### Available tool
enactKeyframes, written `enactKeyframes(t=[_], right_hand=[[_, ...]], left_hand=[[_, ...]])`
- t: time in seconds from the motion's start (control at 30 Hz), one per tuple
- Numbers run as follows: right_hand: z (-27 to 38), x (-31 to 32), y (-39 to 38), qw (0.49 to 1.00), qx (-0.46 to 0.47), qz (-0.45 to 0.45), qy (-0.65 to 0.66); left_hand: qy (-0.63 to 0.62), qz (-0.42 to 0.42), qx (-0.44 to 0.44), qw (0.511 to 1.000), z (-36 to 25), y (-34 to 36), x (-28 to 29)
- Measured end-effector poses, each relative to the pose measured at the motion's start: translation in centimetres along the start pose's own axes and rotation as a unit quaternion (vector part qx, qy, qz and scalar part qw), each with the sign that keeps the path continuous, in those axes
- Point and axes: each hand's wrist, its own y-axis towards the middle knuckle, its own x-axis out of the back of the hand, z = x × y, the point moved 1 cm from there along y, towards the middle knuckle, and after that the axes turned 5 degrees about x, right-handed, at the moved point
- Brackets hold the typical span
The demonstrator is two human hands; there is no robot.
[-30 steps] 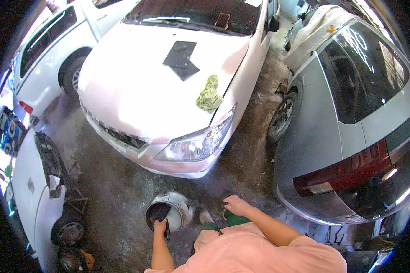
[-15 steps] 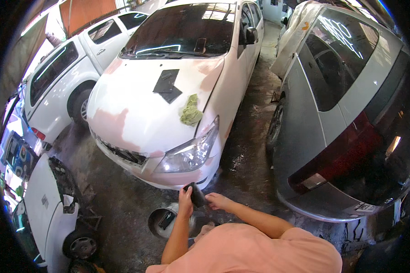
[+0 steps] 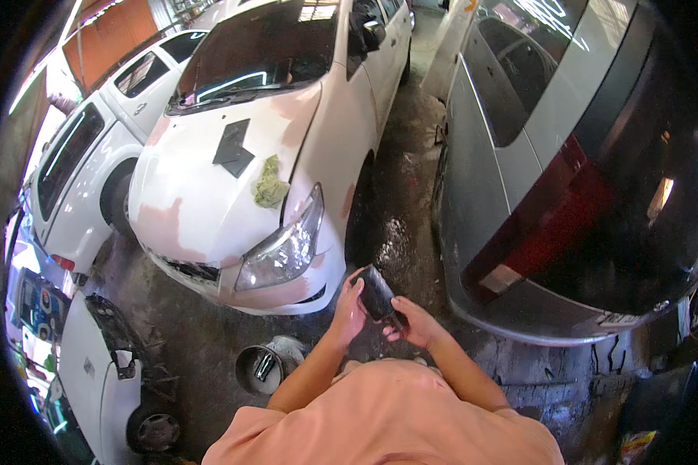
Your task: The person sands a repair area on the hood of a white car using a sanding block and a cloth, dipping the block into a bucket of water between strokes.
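Both my hands hold a dark rectangular piece (image 3: 375,293), which looks like black sandpaper, perhaps folded round a block. My left hand (image 3: 350,311) grips its left side, thumb on the upper face. On the lower right end, my right hand (image 3: 414,321) closes with its thumb on top; some fingers are hidden beneath. Just beyond is the front corner of a white car with pinkish patches (image 3: 329,263) and a clear headlight (image 3: 281,246). On its hood lie dark flat sheets (image 3: 233,145) and a crumpled yellow-green cloth (image 3: 271,184).
Left of my left forearm, a round bucket (image 3: 243,376) holds a dark object (image 3: 265,366). A grey vehicle (image 3: 485,194) stands close on the right. A white pickup (image 3: 77,194) and a detached white body part (image 3: 81,364) are at left. The dark floor (image 3: 399,232) looks wet.
My view has shifted, so the cars sit farther left. Both hands have moved rightward with the dark piece, now turned with its broad face up. My right hand now grips its lower end.
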Motion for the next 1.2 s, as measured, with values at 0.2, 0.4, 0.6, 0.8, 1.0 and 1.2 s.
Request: enactKeyframes(t=[0.2,0.4,0.6,0.8,1.0,1.2], right_hand=[[2.0,1.3,-0.4,0.993,0.03,-0.093,-0.066],[1.2,1.5,-0.4,0.977,0.038,-0.154,-0.14],[-0.6,1.2,1.1,0.946,0.11,-0.164,-0.257],[-0.1,0.5,1.1,0.945,0.112,-0.159,-0.262],[0.9,-0.4,0.5,0.963,0.064,-0.14,-0.22],[2.0,-0.6,-0.7,0.966,0.042,-0.116,-0.226]], left_hand=[[0.158,-0.137,0.053,0.977,1.4,0.8,1.9],[0.2,-0.176,0.028,0.963,1.0,-1.3,1.4],[0.21,-0.181,-0.004,0.961,0.1,-2.9,2.1],[0.159,-0.117,-0.08,0.977,0.0,-3.7,3.4],[0.649,-0.03,-0.324,0.687,-0.9,-3.9,3.4],[0.701,-0.11,-0.279,0.647,-1.3,-3.8,2.1]])
